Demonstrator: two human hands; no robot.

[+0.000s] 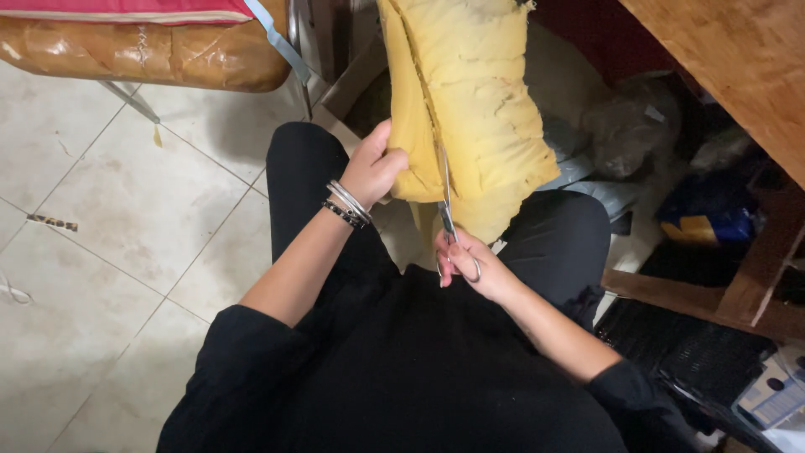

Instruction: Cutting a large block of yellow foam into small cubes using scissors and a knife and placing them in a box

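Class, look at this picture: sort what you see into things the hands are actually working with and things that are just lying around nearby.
In use:
- yellow foam piece, gripped at its edge by the left hand
- scissors, held in the right hand, blades at the foam

Lying about:
- brown padded cushion at top left
- wooden table at right
- blue bag under it
- black mesh crate

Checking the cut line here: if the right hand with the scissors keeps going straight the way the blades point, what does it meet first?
The right hand points the scissors up into the yellow foam piece. Going straight on, it would likely meet more foam along the slit; depth is unclear.
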